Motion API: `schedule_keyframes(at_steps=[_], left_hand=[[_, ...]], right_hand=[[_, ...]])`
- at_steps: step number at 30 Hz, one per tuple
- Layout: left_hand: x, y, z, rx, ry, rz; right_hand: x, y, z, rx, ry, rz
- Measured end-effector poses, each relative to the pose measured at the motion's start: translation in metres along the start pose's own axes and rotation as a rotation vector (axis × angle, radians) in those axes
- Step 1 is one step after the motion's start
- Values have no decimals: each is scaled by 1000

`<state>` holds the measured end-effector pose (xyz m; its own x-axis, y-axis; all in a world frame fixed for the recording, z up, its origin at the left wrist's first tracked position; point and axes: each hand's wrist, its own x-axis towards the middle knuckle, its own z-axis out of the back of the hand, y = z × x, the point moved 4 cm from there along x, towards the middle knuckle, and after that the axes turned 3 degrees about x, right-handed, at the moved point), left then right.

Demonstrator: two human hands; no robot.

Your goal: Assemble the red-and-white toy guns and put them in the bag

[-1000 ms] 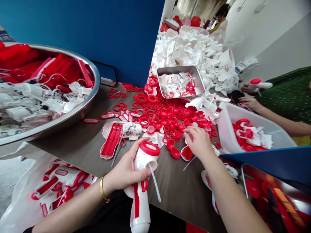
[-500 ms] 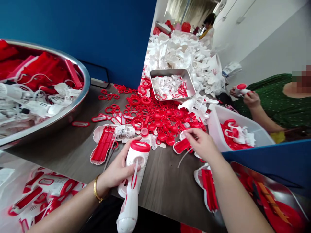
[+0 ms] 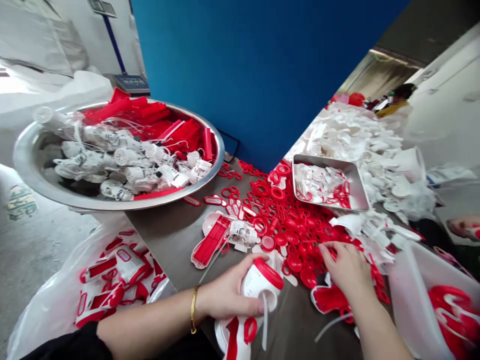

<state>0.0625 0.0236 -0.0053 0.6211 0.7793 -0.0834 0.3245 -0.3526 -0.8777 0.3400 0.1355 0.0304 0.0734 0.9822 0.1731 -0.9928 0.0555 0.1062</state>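
My left hand point(image 3: 236, 295) is closed round a white and red toy gun point(image 3: 258, 282), with its red-ringed end tilted up. From a round opening in its side hangs a pale flexible tube point(image 3: 265, 320). My right hand point(image 3: 347, 270) is at the right side of a pile of small red plastic parts point(image 3: 294, 240), fingers bent together; whatever is between them is hidden. Below that hand lies a red and white gun half point(image 3: 330, 298), partly covered. Another opened gun half point(image 3: 213, 240), with a red insert and white motor unit point(image 3: 243, 235), rests left of the pile.
A big steel bowl point(image 3: 219, 155) of white motor units and red parts stands left. Below it is a plastic bag point(image 3: 48, 300) of gun shells. A metal tray point(image 3: 362, 187) and white scraps point(image 3: 375, 135) lie behind; a plastic bin point(image 3: 408, 295) stands right. A blue panel point(image 3: 240, 75) rises behind.
My view has turned left. My right hand has moved from the gun half on the right to the edge of the red pile. The gun in my left hand has tilted.
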Motion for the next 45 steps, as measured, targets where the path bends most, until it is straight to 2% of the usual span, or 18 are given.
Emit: schedule_keyframes(at_steps=[2,5,7,9,16,20,22,24,27,29,32,35,37,38,40,43,45], left_hand=[[2,1,-2,-46,19,16],[2,6,-1,-58,25,54],[3,9,0,-75,17,62],[3,12,2,-101,6,51],[7,14,1,-140,1,-11],[8,15,7,-119,-46,-58],[9,17,9,-109,-58,-54],[10,18,9,-104,-59,-60],[11,18,6,-160,-61,-99],[11,18,2,-203,-36,-102],[10,16,1,-162,-30,-87],[7,13,5,-46,-53,-52],[6,11,6,-1,-31,-17],[6,11,6,4,-25,-11],[5,9,6,-16,-31,-25],[3,8,3,-108,-17,-14],[2,8,-1,-192,27,25]], right_hand=[[15,35,1,40,-22,127],[41,109,-10,186,52,378],[60,154,-23,202,90,480],[78,188,-36,190,107,529],[129,255,-62,127,165,585],[156,286,-80,71,256,580],[158,285,-87,41,285,571],[149,270,-87,16,295,575],[122,239,-70,-33,293,567],[107,233,-54,-71,238,543],[98,262,-45,-2,149,593],[101,307,-57,145,207,765],[102,319,-67,170,253,854],[100,316,-71,167,270,882],[93,294,-74,160,307,937],[79,242,-71,169,341,979],[71,209,-67,208,279,924]])
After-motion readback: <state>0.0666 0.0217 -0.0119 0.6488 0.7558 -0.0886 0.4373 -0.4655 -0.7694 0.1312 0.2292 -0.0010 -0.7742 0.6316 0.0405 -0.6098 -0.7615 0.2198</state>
